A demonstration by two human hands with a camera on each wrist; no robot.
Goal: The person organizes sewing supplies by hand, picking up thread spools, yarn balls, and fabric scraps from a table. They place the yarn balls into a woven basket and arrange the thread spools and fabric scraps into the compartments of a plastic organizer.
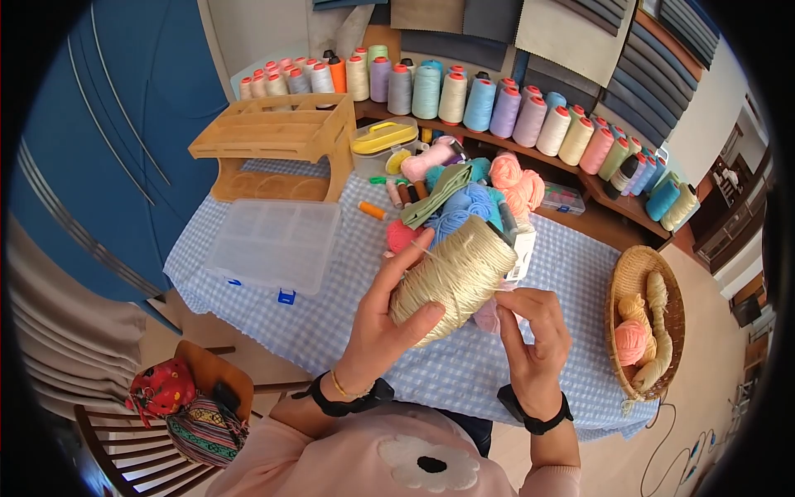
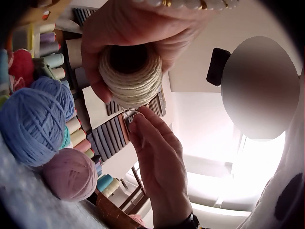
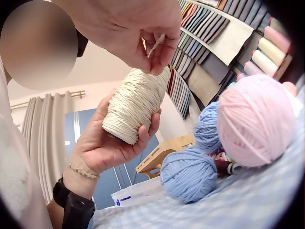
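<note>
A large cone of cream cord (image 1: 454, 280) is tilted above the checked cloth, gripped by the left hand (image 1: 385, 306) with its fingers and thumb around the lower end. Beside the cone's other end, the right hand (image 1: 537, 344) pinches a thin strand of the cord between thumb and fingertips. In the right wrist view the strand's end (image 3: 156, 46) shows in the right hand (image 3: 138, 33), just over the cone (image 3: 136, 106). The left wrist view shows the cone's hollow core (image 2: 128, 58) and the right hand (image 2: 159, 162) touching the strand near its rim.
Yarn balls (image 1: 517, 184) and folded green fabric (image 1: 437, 195) lie behind the cone. A wooden rack (image 1: 273, 137) and a clear divided box (image 1: 277, 244) stand to the left. At the right is a wicker basket (image 1: 617, 331) with yarn. Thread cones (image 1: 426, 91) line the back shelf.
</note>
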